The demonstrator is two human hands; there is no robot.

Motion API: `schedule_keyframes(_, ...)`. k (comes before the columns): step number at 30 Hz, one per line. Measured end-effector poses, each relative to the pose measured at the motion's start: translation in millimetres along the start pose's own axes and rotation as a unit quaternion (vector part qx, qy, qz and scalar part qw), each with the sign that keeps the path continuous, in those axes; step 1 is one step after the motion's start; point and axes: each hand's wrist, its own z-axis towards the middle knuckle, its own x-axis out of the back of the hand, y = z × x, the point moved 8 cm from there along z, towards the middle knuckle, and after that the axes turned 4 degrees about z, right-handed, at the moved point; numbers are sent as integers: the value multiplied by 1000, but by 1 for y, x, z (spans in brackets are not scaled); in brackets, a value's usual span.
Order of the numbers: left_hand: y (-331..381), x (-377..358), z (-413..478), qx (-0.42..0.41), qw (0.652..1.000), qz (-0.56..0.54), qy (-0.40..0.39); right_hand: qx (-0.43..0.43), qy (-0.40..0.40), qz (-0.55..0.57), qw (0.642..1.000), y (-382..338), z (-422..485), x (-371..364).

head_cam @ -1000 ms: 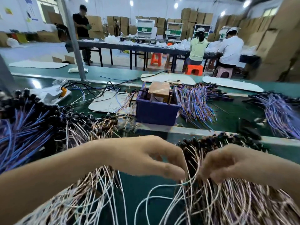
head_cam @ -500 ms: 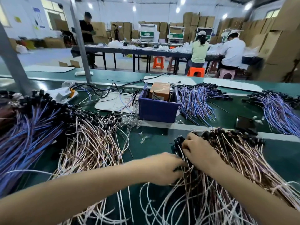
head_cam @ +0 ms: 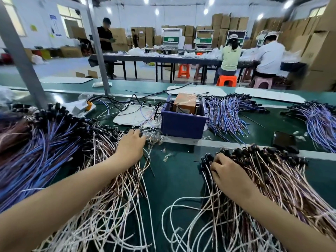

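Two heaps of pinkish-white cables with black connectors lie on the green bench (head_cam: 178,177). Over the left heap (head_cam: 109,188) stretches my left hand (head_cam: 131,144), its fingertips at a black connector on the heap's far end; the back of the hand hides whether they pinch it. My right hand (head_cam: 229,173) rests on the near-left end of the right heap (head_cam: 276,179), fingers curled over its bunched black connectors.
A blue bin (head_cam: 181,124) holding a cardboard box (head_cam: 185,102) stands behind the gap between the heaps. Small clear parts (head_cam: 154,138) are scattered beside it. Blue-violet cable bundles lie far left (head_cam: 40,151), behind (head_cam: 227,113) and far right (head_cam: 320,122). A black slab (head_cam: 283,140) sits right.
My left hand has left the right heap and reached up and left to the far end of the left heap. My right hand stays on the right heap's connectors.
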Motion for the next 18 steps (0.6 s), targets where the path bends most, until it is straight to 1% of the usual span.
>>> schedule_keyframes(2,-2,-2,10,3,1000,19,-13,11,11,-12,1000,0,-2,0)
schedule_keyframes(4,0,-1,19,-13,999,32,-11,16,17,-3,1000,-1,-3,0)
schedule_keyframes(6,-1,8,23,-16,1000,19,18,23,18,13,999,0,-3,-1)
schedule_keyframes(7,-3,14,25,-13,999,-9,40,22,15,30,999,2,-3,-2)
schedule_keyframes(8,-6,21,24,-4,996,-67,60,17,14,54,998,4,-4,-1)
schedule_keyframes(9,-8,29,22,6,985,-150,80,13,18,82,996,5,-6,2)
schedule_keyframes(10,-7,39,18,2,966,-240,100,7,38,118,992,5,-7,8)
schedule_keyframes(12,8,68,2,-56,908,-388,147,-23,102,216,971,4,-8,27)
schedule_keyframes(13,21,84,-9,-101,878,-439,161,-46,118,288,949,2,-8,34)
schedule_keyframes(14,36,99,-21,-145,854,-471,165,-76,103,387,913,-3,-7,36)
schedule_keyframes(15,52,112,-32,-183,839,-484,166,-102,59,503,856,-13,-3,33)
schedule_keyframes(16,66,123,-43,-212,830,-486,174,-124,12,599,791,-25,1,29)
schedule_keyframes(17,77,132,-51,-227,824,-483,189,-136,-11,654,744,-36,2,29)
schedule_keyframes(18,84,140,-57,-231,820,-482,206,-142,-10,672,727,-42,3,33)
